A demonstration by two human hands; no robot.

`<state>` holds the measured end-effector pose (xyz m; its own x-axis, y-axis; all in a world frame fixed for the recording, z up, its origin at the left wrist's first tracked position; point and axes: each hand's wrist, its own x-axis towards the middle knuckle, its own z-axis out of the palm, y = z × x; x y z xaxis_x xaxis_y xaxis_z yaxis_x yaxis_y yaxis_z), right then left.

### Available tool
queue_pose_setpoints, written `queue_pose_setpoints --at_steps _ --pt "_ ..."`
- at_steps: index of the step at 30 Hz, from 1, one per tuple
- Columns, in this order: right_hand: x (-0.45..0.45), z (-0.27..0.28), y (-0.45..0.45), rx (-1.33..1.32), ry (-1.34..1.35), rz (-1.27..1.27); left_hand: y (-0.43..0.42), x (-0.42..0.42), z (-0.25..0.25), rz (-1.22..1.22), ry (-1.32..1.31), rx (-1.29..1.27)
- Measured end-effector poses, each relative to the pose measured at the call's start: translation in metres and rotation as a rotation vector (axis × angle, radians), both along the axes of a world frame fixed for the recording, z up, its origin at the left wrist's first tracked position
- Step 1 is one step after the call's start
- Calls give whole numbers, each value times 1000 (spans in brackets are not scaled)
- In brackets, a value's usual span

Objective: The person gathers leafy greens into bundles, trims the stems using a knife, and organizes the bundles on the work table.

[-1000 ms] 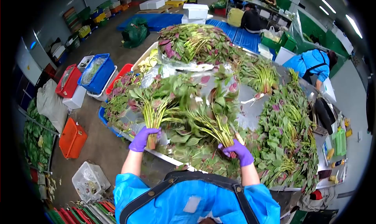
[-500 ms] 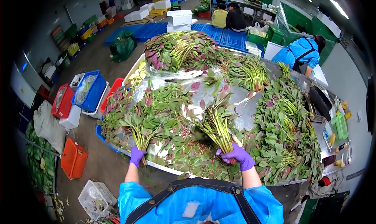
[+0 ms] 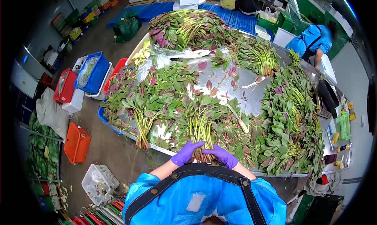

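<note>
Toward the near left corner of the surface (image 3: 255, 95), a leafy bunch (image 3: 143, 127) is laid. At the near edge's middle, a second bunch (image 3: 200, 127) is clasped by its stems — fingers wrapped — by the left hand (image 3: 186, 154) and right hand (image 3: 224, 156) (both purple-gloved). Farther right, a knife (image 3: 243, 126) is seen among leaves.

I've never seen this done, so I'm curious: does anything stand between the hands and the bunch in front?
Nothing visible does: the left hand and right hand both hold the bunch by its stems. The knife lies off to the right.
</note>
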<state>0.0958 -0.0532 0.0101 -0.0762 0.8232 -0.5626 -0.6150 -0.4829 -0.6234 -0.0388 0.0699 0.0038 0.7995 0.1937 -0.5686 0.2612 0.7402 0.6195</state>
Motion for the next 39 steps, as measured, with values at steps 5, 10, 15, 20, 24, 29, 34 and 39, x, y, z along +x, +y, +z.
queue_pose_setpoints --at_steps 5,10,15,20,24,29,34,39 --pt "11 -12 -18 14 135 -128 -4 -5 18 138 -56 -271" --pt "-4 -12 -6 72 48 -93 -12 -4 -7 139 -37 -1" --pt "18 6 -9 -7 -2 -118 6 -7 6 247 -127 -279" --pt "61 66 -27 130 -153 -113 30 -20 26 335 -228 -118" --pt "101 75 -35 25 -528 -358 55 -24 78 307 -132 542" --pt "61 79 9 144 -476 -451 48 5 56 473 -113 526" --pt "69 47 19 268 -256 -977 60 1 37 700 -55 319" --pt "49 44 31 161 -516 -602 46 3 46 584 -87 294"
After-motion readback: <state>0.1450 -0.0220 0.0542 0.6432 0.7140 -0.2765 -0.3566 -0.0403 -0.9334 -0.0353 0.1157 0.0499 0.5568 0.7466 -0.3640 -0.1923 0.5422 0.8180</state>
